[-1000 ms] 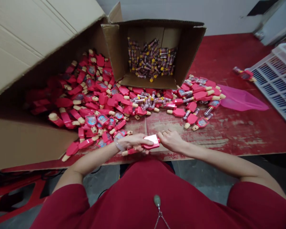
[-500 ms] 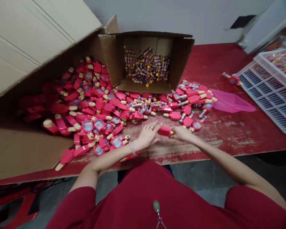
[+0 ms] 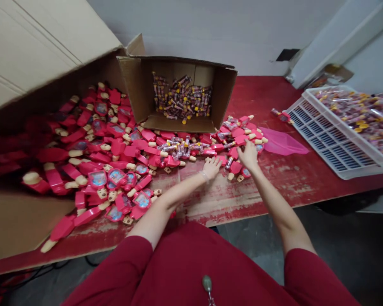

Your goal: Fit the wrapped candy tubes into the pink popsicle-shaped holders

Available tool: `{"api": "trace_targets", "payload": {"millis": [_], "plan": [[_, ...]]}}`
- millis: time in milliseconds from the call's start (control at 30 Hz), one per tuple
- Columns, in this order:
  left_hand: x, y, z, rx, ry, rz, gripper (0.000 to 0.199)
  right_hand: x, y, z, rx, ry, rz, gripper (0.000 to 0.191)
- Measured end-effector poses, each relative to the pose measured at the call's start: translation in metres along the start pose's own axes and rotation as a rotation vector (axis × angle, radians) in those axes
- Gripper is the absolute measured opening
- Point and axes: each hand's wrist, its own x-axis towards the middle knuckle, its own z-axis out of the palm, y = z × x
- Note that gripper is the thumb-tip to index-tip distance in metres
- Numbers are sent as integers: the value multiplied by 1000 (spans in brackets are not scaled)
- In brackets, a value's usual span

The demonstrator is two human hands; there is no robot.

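Observation:
My left hand point(image 3: 212, 167) rests at the front edge of the pile, fingers stretched out and touching or just over the pink pieces there. To its right, my right hand point(image 3: 249, 156) reaches into the right end of the pile with thumb and fingers apart. Around both hands lie pink, popsicle-shaped toys point(image 3: 118, 176) with beige stick ends, some showing a clear picture window. Small clear tubes point(image 3: 180, 149) with dark contents lie among them. Any piece under my fingertips is partly hidden.
A cardboard box point(image 3: 225, 95) on its side holds many tubes with yellow caps. A larger carton point(image 3: 44, 46) spills pink toys at left. At right stand a pink plastic scoop-like piece point(image 3: 284, 142) and a white basket point(image 3: 335, 142) filled with tubes. The red tabletop point(image 3: 284, 187) is worn.
The pink toy between my hands is no longer there. Both hands have moved forward to the pile, the right one now among the pieces. The view has shifted right.

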Motion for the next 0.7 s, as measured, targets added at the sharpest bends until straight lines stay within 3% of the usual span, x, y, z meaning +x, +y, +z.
{"api": "trace_targets", "payload": {"millis": [100,200,333,467,567,700], "plan": [[-27,-8,9,8,70,-49,48,-43,-4,31,-104,-62,61,62],[-59,-13,14,-38,34,-149,38,-69,-1,58,-141,-147,126,61],[-91,-20,14,-122,-33,-269,38,-59,13,72,-123,-174,167,59],[-118,-26,7,-274,-19,-341,42,-31,17,66,-129,-150,147,58],[-140,-31,5,-538,28,-431,39,-25,-11,59,-150,-59,62,61],[-163,-34,9,-1070,85,-650,40,-27,-86,57,-125,18,-320,58]]}}
